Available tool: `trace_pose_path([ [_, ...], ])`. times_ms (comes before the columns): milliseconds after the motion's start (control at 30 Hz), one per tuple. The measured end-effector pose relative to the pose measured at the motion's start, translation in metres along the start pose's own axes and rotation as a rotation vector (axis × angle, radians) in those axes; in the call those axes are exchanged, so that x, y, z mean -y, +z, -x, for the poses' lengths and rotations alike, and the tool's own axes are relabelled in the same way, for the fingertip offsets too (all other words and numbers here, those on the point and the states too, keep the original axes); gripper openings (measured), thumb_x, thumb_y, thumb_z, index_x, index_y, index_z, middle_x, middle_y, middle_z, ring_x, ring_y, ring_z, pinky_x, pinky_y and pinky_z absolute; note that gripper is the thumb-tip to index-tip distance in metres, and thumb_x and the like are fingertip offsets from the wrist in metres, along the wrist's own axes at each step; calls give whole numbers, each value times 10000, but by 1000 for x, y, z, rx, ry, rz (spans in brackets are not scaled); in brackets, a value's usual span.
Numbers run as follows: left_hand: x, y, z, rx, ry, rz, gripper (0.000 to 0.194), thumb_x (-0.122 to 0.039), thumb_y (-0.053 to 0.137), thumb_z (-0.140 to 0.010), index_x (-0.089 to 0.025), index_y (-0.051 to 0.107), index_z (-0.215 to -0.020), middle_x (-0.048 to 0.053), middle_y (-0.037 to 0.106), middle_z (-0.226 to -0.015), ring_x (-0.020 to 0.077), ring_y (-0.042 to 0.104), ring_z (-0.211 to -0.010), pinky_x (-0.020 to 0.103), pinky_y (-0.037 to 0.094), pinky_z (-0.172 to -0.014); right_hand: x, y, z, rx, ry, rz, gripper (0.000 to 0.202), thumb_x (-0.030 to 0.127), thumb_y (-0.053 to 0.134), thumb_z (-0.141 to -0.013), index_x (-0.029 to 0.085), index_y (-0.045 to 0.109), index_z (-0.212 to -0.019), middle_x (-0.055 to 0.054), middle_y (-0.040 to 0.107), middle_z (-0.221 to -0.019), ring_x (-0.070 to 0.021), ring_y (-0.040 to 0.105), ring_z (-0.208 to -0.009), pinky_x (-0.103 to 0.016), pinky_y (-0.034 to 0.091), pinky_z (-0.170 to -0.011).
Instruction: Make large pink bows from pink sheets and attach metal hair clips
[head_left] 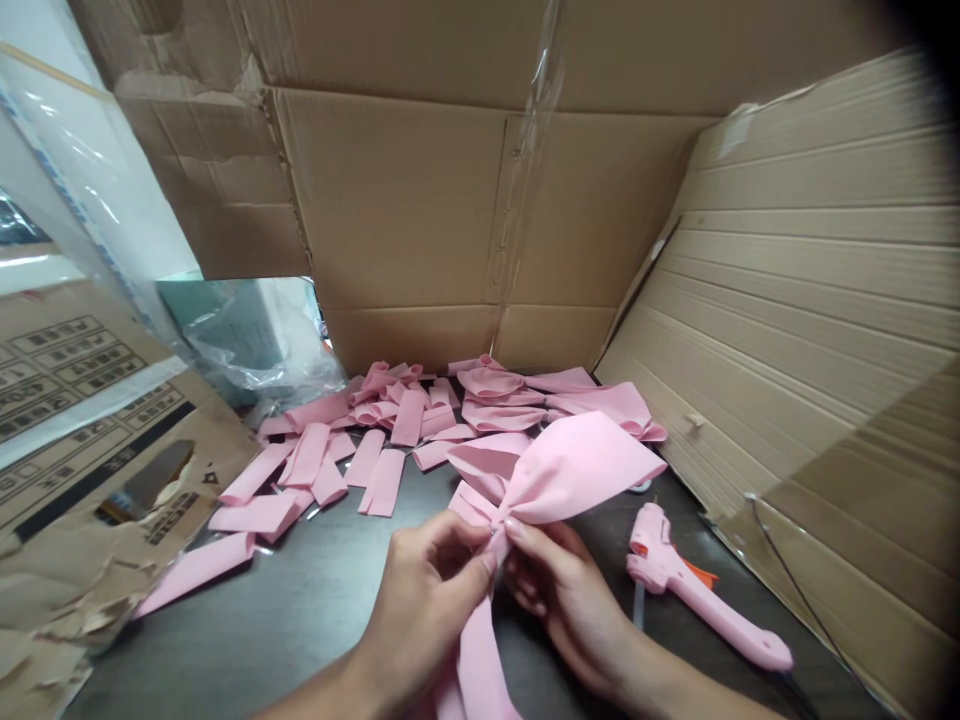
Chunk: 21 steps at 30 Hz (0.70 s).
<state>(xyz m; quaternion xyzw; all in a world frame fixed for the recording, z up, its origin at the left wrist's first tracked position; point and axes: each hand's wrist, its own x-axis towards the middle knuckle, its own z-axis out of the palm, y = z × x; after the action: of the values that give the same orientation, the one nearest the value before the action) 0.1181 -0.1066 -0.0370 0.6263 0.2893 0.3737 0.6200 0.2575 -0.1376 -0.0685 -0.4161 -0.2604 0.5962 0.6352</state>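
A pink bow (577, 465) of soft sheet material is gathered at its middle between my two hands, its wide loops spreading up and to the right, with long pink tails (482, 660) hanging toward me. My left hand (427, 590) pinches the gathered middle from the left with thumb and forefinger. From the right, my right hand (559, 590) holds the same middle, its thumb on the front and its other fingers curled behind. The fingertips of both hands nearly meet there.
Folded pink strips (382, 480) lie scattered at the back left of the dark table (300, 610). More pink bows (502, 400) are stacked behind my hands. A pink glue gun (705, 590) lies at the right. Cardboard walls (412, 200) enclose the back and sides.
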Motion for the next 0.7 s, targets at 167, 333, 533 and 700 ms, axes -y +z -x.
trace_pose_path([
  [167, 1, -2, -2, 34, -74, 58, 98, -228, 667, -800, -137, 656, -768, 35, 700, -756, 153, 648, -719, 259, 504, -705, 4, -5, -4, 182, 116, -20, 335, 364, 817, -643, 172, 580, -779, 54, 470, -618, -59, 340, -507, -179, 250, -449],
  [333, -3, -6, -4, 20, -97, 20, 104, -202, 684, -769, -128, 632, -717, 8, 651, -696, 105, 592, -659, 201, 446, -621, 7, -9, -7, 238, 141, -65, 377, 323, 867, -567, 166, 537, -658, 65, 414, -584, -57, 296, -517, -184, 235, -464],
  [533, 1, -5, -3, 12, -65, 165, 292, -258, 677, -810, -206, 436, -964, -16, 651, -707, 135, 636, -641, 210, 440, -567, 6, -12, -9, 213, 144, -93, 328, 336, 854, -608, 159, 592, -695, 43, 471, -620, -66, 351, -536, -187, 263, -466],
  [700, 3, -5, -5, -66, -110, 163, 530, -214, 739, -754, -227, 379, -1143, -19, 671, -708, 110, 603, -586, 191, 434, -542, 8, -13, -8, 312, 115, -63, 274, 326, 832, -653, 155, 637, -738, 30, 473, -659, -61, 326, -546, -186, 255, -475],
])
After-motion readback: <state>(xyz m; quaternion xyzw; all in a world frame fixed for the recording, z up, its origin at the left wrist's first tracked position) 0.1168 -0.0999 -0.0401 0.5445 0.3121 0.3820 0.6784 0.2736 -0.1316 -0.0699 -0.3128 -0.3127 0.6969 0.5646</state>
